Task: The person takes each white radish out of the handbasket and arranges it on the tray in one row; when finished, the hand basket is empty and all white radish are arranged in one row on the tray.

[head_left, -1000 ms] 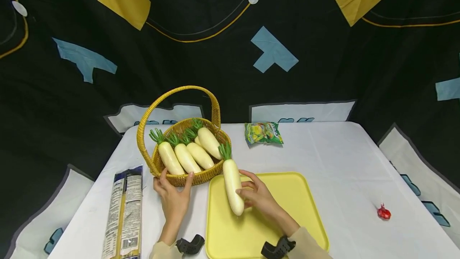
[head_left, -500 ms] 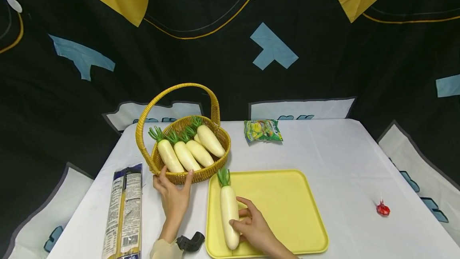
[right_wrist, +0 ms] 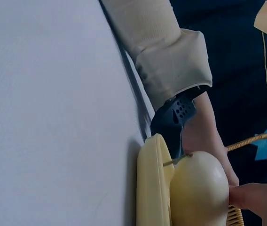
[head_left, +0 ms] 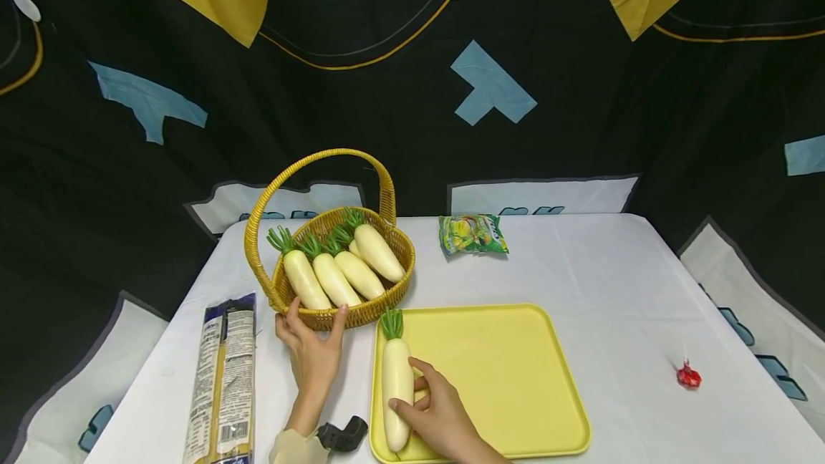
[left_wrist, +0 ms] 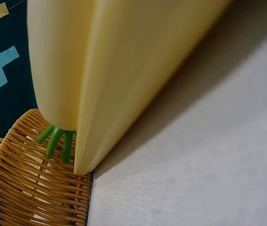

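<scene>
My right hand (head_left: 438,410) grips a white radish (head_left: 396,385) with green leaf stubs, thumb on top and fingers along its right side. The radish lies lengthwise at the left side of a yellow tray (head_left: 496,378); its rounded tip (right_wrist: 199,188) shows close in the right wrist view. My left hand (head_left: 314,356) holds the front rim of a wicker basket (head_left: 370,313) with a tall arched handle, thumb and index finger spread along it. Several more white radishes (head_left: 335,279) lean inside, leaves toward the back. In the left wrist view, a radish (left_wrist: 56,70) and the tray's edge (left_wrist: 124,84) loom large.
Left of the basket lies a long clear pack of spaghetti (head_left: 222,378). A green snack bag (head_left: 473,235) sits at the table's back, and a small red-wrapped candy (head_left: 687,377) far right. A dark curtain (head_left: 412,127) hangs behind the white table (head_left: 631,292).
My right hand has brought the radish down from beside the basket onto the tray, then shifted it left against the tray's left side. The left hand has stayed at the basket rim.
</scene>
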Available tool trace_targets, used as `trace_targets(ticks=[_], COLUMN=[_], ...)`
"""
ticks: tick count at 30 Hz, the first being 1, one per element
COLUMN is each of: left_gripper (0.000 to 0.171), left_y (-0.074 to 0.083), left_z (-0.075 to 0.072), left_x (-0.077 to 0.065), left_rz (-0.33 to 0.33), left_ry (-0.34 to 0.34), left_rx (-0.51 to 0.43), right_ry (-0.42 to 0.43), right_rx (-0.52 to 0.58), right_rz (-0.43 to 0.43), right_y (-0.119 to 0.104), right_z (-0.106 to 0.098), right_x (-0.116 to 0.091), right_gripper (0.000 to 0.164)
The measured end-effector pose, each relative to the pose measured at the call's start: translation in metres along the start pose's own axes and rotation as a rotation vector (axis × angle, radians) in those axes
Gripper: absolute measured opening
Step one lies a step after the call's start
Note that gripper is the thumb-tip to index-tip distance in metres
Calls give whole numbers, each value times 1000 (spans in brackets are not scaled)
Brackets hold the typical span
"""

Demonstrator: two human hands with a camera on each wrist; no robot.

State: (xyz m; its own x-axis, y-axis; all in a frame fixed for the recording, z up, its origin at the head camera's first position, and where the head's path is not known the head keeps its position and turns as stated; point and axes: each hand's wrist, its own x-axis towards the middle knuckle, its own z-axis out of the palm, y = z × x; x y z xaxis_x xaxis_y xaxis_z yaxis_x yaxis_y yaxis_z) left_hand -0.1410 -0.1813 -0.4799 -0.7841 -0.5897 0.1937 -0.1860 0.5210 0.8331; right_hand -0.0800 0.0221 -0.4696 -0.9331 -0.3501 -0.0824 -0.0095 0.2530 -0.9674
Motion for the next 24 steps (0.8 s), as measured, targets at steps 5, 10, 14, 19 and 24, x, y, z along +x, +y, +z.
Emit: trace_targets(ticks=[5, 10, 14, 19, 24], left_gripper=[84, 84, 83, 82, 82], left_y=[1, 1, 0, 1, 0], left_z=[1, 0, 1, 1, 0], left_x=[-1, -1, 0, -1, -1], left_rz=[-13, -14, -9, -3, -6], left_ry=[-6, -4, 4, 7, 7], left_rx=[-5, -9, -9, -7, 4], right_ry=[11, 36, 34, 46, 44], right_rx=[-96, -174, -174, -169, -112], right_rz=[-40, -69, -68, -71, -107], right_y=[-2, -2, -3, -7, -14], right_z=[-2, -3, -6, -12, -28], right_x=[-1, 1, 3, 11, 26], right_gripper=[56, 49, 48, 50, 52])
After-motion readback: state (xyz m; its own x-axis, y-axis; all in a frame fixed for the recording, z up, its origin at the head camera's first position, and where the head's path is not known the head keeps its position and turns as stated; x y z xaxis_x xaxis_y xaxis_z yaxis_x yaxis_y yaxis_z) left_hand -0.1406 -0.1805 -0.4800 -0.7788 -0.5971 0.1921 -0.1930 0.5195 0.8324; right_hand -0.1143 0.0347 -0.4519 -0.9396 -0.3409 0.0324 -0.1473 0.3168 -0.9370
